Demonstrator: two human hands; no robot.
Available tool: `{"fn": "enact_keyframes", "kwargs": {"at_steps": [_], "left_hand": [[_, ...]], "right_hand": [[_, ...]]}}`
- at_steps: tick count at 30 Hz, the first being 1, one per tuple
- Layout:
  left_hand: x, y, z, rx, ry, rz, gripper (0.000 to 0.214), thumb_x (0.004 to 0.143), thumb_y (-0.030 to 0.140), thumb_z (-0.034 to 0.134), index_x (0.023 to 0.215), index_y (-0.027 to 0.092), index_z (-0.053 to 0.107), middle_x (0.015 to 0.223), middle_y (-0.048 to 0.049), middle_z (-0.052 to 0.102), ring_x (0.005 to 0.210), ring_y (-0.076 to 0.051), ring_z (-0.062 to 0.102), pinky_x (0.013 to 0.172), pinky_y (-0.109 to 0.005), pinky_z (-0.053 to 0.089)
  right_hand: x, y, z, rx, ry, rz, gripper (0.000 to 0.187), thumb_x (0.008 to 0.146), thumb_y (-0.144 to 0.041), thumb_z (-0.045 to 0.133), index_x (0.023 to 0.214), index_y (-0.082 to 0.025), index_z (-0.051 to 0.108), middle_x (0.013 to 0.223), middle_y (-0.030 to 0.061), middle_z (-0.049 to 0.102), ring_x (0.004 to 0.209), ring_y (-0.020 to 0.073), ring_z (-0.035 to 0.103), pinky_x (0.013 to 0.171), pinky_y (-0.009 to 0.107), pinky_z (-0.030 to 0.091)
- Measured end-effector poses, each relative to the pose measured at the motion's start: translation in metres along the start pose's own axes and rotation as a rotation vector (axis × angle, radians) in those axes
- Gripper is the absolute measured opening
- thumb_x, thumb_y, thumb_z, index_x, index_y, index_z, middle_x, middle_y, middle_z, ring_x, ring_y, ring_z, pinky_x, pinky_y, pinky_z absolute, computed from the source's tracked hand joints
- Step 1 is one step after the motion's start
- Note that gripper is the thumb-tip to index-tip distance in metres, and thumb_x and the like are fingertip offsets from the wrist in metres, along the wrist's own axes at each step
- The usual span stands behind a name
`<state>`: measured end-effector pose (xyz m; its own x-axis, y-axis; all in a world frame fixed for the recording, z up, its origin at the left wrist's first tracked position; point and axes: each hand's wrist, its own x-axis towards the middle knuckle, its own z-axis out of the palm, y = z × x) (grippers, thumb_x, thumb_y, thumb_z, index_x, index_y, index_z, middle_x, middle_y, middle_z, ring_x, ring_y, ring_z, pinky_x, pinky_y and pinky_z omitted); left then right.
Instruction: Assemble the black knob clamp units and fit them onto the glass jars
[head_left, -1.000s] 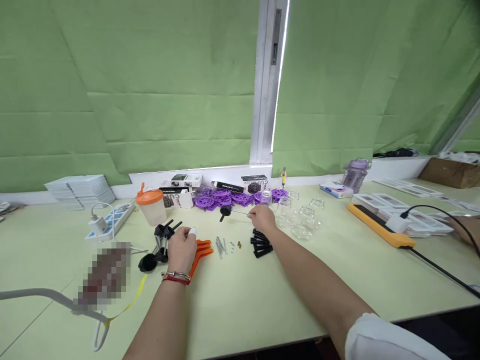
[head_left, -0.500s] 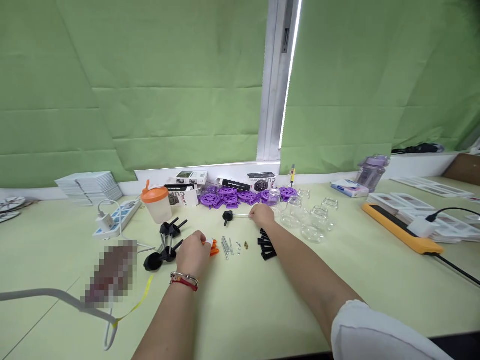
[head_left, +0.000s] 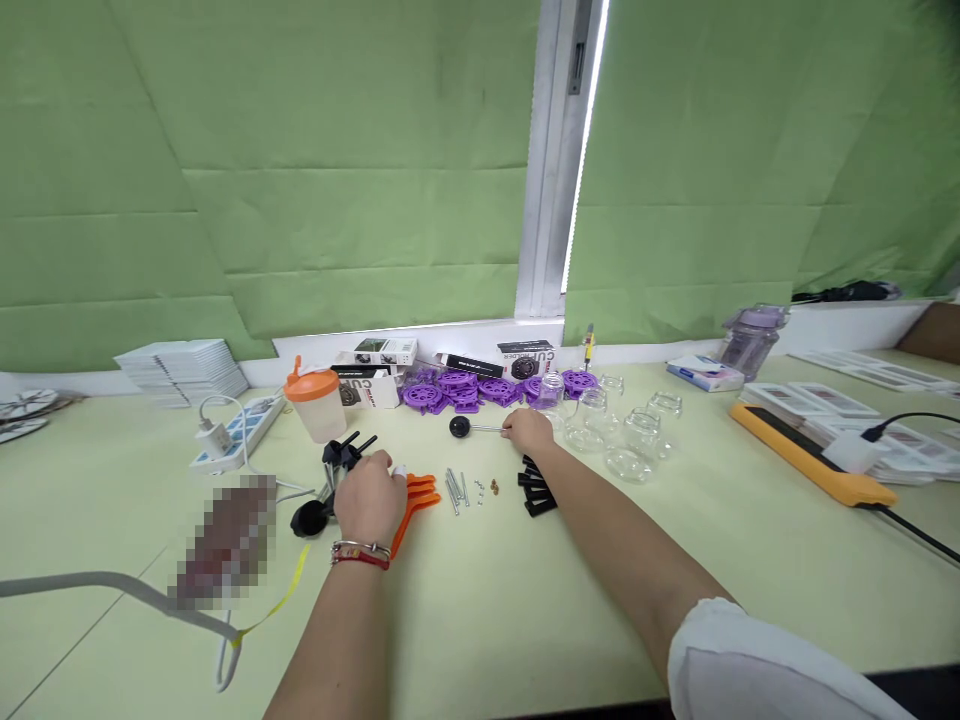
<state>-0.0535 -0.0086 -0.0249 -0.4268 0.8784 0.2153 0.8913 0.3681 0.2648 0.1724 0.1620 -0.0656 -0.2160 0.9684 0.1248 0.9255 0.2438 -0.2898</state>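
Observation:
My right hand (head_left: 529, 430) is closed on the end of a thin metal rod (head_left: 487, 429), which carries a round black head (head_left: 460, 427) and points left. Beneath my right wrist lie several black tapered pieces (head_left: 536, 493). My left hand (head_left: 370, 497) is over the left group of black-headed metal rods, one with a round black cup (head_left: 309, 519); its fingers point away and are mostly hidden, so their grip cannot be made out. Orange handle-like pieces (head_left: 421, 490) lie just right of it. Silver screws (head_left: 455, 489), tiny silver bits (head_left: 480, 491) and small brass pieces (head_left: 494, 487) lie between my hands.
Purple wheel-shaped parts (head_left: 457, 388) and cup holder boxes (head_left: 526, 360) line the back. Clear glass jars (head_left: 630, 458) stand right of my right hand. An orange-lidded cup (head_left: 315, 405), a power strip (head_left: 251, 430) and a white hanger (head_left: 112, 585) are at left; an orange power strip (head_left: 810, 460) is at right.
My left hand has shifted left onto the black-headed rods, leaving more of the orange pieces visible. The rod in my right hand has turned, its black head now showing its round side.

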Motion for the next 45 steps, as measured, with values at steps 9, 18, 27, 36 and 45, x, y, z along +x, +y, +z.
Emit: {"fn": "enact_keyframes", "kwargs": {"at_steps": [9, 18, 27, 36, 45], "left_hand": [[0.015, -0.02, 0.014, 0.134, 0.072, -0.165, 0.03, 0.078, 0.018, 0.042, 0.095, 0.015, 0.067, 0.108, -0.0198, 0.062, 0.108, -0.038, 0.048, 0.091, -0.055, 0.024], [0.02, -0.024, 0.02, 0.099, -0.068, -0.244, 0.032, 0.075, 0.025, 0.045, 0.093, 0.013, 0.07, 0.116, -0.0239, 0.059, 0.115, -0.041, 0.045, 0.095, -0.056, 0.023], [0.016, -0.019, 0.016, 0.079, 0.072, -0.21, 0.034, 0.078, 0.022, 0.041, 0.091, 0.009, 0.07, 0.11, -0.0244, 0.061, 0.108, -0.039, 0.05, 0.091, -0.056, 0.026], [0.006, -0.008, 0.013, -0.435, 0.374, 0.344, 0.035, 0.074, 0.011, 0.044, 0.098, 0.014, 0.069, 0.112, -0.0133, 0.064, 0.108, -0.027, 0.054, 0.096, -0.042, 0.04], [-0.018, 0.022, 0.022, -0.85, -0.075, 0.656, 0.026, 0.082, 0.024, 0.053, 0.102, 0.022, 0.07, 0.12, -0.0089, 0.06, 0.112, -0.023, 0.056, 0.098, -0.039, 0.042]], "right_hand": [[-0.01, -0.001, -0.003, 0.003, 0.001, -0.039, 0.005, 0.075, -0.026, 0.069, 0.077, -0.022, 0.072, 0.085, 0.0069, 0.069, 0.086, 0.0214, 0.061, 0.068, 0.028, 0.04], [-0.042, -0.029, -0.015, 0.063, 0.047, -0.19, 0.022, 0.082, -0.028, 0.062, 0.101, -0.027, 0.072, 0.107, 0.0046, 0.068, 0.103, 0.0233, 0.055, 0.082, 0.031, 0.04], [-0.078, -0.056, -0.017, 0.116, -0.017, -0.377, 0.019, 0.081, -0.018, 0.059, 0.091, -0.024, 0.074, 0.103, 0.0047, 0.07, 0.101, 0.0229, 0.058, 0.083, 0.031, 0.039], [-0.099, -0.05, -0.041, 0.893, -0.021, -0.146, 0.043, 0.09, -0.043, 0.046, 0.126, -0.02, 0.055, 0.111, 0.0099, 0.064, 0.091, 0.0199, 0.062, 0.071, 0.03, 0.047], [-0.13, -0.048, -0.051, 1.652, -0.327, -0.065, 0.033, 0.075, -0.041, 0.069, 0.09, -0.013, 0.06, 0.063, 0.0014, 0.062, 0.043, 0.0063, 0.047, 0.039, 0.018, 0.028]]}}
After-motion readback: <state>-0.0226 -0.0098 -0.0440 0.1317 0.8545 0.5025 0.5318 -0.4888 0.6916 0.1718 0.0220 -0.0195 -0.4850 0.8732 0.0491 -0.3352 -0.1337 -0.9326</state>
